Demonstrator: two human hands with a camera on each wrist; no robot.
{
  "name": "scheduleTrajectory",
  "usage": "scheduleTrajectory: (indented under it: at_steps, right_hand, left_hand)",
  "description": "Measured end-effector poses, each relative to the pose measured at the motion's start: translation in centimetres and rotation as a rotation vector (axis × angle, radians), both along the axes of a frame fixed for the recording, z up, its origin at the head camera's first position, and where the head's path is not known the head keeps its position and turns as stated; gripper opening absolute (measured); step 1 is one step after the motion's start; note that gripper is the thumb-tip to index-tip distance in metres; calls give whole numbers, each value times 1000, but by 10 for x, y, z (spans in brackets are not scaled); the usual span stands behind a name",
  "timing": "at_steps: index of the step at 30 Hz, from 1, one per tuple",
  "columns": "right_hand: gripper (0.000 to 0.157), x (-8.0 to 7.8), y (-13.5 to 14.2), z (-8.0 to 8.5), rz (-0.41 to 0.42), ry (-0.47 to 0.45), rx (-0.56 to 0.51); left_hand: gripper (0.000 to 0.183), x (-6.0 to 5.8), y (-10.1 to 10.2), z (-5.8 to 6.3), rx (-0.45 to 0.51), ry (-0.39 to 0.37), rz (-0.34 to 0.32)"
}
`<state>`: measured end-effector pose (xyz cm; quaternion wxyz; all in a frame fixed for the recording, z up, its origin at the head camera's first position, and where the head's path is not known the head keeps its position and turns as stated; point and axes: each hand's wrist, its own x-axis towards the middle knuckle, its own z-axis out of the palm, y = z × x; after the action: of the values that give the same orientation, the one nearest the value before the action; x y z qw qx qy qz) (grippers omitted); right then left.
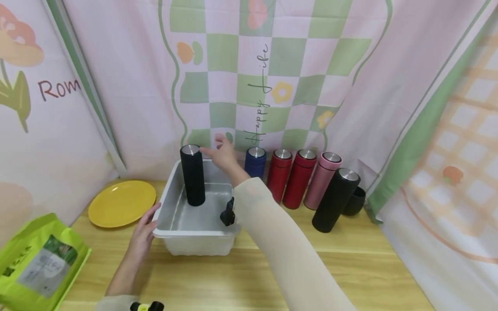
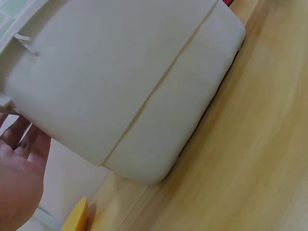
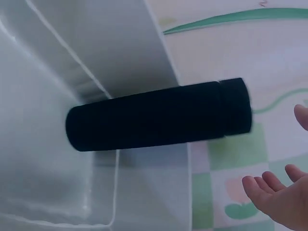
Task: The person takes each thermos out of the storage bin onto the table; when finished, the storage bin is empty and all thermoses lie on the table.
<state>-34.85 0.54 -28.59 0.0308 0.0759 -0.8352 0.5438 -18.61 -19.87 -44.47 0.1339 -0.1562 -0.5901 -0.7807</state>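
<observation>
A black thermos bottle (image 1: 193, 177) with a silver lid top stands upright inside a grey-white plastic bin (image 1: 200, 245). My right hand (image 1: 225, 155) is beside the bottle's top, fingers extended. In the right wrist view a gap separates that hand (image 3: 284, 197) from the bottle (image 3: 159, 118). On the bin's left side, my left hand (image 1: 143, 231) holds the rim. The left wrist view has this hand (image 2: 24, 159) at the rim of the bin (image 2: 120, 77), some fingers partly hidden behind it.
Right of the bin stand a blue bottle (image 1: 255, 163), two red bottles (image 1: 279, 172), a pink bottle (image 1: 322, 181), another black bottle (image 1: 335, 203) and a black cup (image 1: 355, 202). A yellow plate (image 1: 122, 204) and a green bag (image 1: 44, 259) lie at left. Printed curtains (image 1: 268, 56) hang behind.
</observation>
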Motion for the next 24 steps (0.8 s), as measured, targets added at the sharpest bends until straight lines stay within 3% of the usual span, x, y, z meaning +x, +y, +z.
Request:
scheduleTrajectory:
  at_steps: [7,16,24]
  right_hand:
    - [73,0,-26,-9,-19,-13,63]
    - [79,-9,-43,-22,43,6,106]
    - [71,-11,-58,-33,-19,17,78]
  left_hand:
    - [45,-1,-1,-1,-4,-5,10]
    - [45,-2,1,-1,-12,-27,34]
    - [44,0,0,0,-54,-66,73]
